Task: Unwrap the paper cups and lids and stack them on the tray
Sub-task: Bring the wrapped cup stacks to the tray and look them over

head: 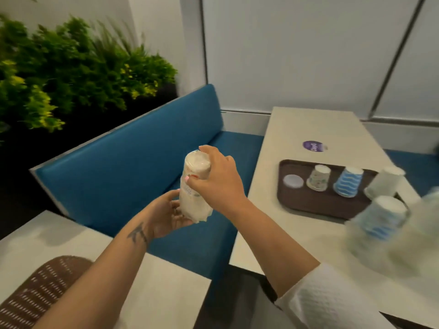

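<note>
The right side of the view is blurred: two stacks of cups (382,219) near the right edge are smeared, so only white bottoms and some blue wavy stripes can be made out, and it is hard to tell whether they stand on the tray or just beside it. A brown woven object (40,293) at the lower left is cut off by the frame edge. On the pale surface (306,129) lies a round purple sticker (314,146) with white writing that I cannot read surely. The brown tray (308,203) carries a white lid (293,181), a cup with a small pattern (318,178) turned upside down, and a blue striped cup (349,181) also upside down, each a little apart from the next. The wrapped sleeve of cups (196,188) is held in the air above the blue bench (133,162), well apart from the tray; the print under the clear wrap is too faint to read. The left hand (168,214) curls around the lower end of the sleeve from below, and the right hand (217,175) grips the upper end, with its fingers over the top and its thumb pressing on the side.
</note>
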Action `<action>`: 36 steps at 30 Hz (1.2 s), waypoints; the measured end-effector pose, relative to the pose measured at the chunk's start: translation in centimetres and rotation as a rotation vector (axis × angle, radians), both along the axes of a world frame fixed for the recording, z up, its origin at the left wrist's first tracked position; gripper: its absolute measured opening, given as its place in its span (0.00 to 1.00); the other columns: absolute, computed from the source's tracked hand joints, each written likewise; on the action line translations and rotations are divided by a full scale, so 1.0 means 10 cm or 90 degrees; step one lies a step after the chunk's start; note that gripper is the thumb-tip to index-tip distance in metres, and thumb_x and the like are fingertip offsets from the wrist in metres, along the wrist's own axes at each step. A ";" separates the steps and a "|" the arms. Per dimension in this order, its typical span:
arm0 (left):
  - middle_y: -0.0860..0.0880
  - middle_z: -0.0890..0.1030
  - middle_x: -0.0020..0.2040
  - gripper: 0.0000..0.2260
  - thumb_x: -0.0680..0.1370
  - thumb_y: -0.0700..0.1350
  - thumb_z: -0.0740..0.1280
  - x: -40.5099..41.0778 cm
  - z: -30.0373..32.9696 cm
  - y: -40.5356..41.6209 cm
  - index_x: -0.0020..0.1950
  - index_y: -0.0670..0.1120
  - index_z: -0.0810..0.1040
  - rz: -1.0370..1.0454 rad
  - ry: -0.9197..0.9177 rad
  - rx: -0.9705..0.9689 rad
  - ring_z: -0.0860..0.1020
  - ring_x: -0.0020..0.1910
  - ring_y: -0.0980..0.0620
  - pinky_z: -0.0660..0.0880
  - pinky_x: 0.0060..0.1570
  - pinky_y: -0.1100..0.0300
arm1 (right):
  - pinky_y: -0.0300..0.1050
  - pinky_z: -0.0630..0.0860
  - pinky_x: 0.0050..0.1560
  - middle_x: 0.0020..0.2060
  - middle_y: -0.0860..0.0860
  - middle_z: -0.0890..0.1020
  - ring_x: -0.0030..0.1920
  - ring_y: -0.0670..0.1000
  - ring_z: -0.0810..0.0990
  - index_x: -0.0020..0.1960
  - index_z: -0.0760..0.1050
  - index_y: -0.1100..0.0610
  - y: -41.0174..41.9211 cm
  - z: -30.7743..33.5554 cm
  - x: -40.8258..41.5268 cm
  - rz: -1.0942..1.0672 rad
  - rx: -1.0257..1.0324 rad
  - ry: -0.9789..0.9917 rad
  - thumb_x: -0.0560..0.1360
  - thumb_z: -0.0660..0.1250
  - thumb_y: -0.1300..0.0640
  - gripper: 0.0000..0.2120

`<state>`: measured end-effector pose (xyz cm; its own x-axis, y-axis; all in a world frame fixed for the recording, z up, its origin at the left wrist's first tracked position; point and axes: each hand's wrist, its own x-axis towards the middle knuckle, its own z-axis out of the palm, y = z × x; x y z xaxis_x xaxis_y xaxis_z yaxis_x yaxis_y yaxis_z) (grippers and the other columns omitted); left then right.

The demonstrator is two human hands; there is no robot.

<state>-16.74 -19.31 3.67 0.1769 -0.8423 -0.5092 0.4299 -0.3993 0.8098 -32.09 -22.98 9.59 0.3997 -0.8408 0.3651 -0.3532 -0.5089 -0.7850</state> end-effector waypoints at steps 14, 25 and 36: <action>0.40 0.76 0.52 0.13 0.82 0.47 0.58 -2.15 -0.53 -1.34 0.57 0.38 0.75 -0.164 0.015 0.083 0.75 0.52 0.40 0.76 0.50 0.45 | 0.49 0.76 0.56 0.58 0.51 0.69 0.55 0.53 0.73 0.64 0.65 0.53 -0.98 -0.13 -2.13 -0.144 0.057 0.244 0.68 0.74 0.51 0.29; 0.43 0.76 0.52 0.20 0.79 0.59 0.62 -2.84 -0.95 -1.63 0.55 0.42 0.76 -0.203 0.014 0.200 0.75 0.49 0.43 0.75 0.52 0.44 | 0.49 0.64 0.53 0.54 0.51 0.75 0.56 0.54 0.74 0.60 0.67 0.53 -1.23 -0.33 -2.71 -0.219 0.057 0.468 0.68 0.72 0.43 0.27; 0.39 0.79 0.50 0.37 0.76 0.70 0.52 -2.80 -1.13 -1.74 0.55 0.36 0.74 -0.198 -0.046 0.278 0.79 0.47 0.41 0.77 0.55 0.44 | 0.56 0.63 0.62 0.51 0.51 0.79 0.55 0.54 0.76 0.55 0.68 0.54 -1.35 -0.62 -2.64 -0.205 0.050 0.615 0.68 0.72 0.40 0.25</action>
<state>-44.78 -36.68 -7.67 0.0003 -0.5728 -0.8197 0.1872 -0.8052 0.5627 -58.46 -36.51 3.44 0.2446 -0.9681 -0.0538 -0.9642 -0.2370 -0.1189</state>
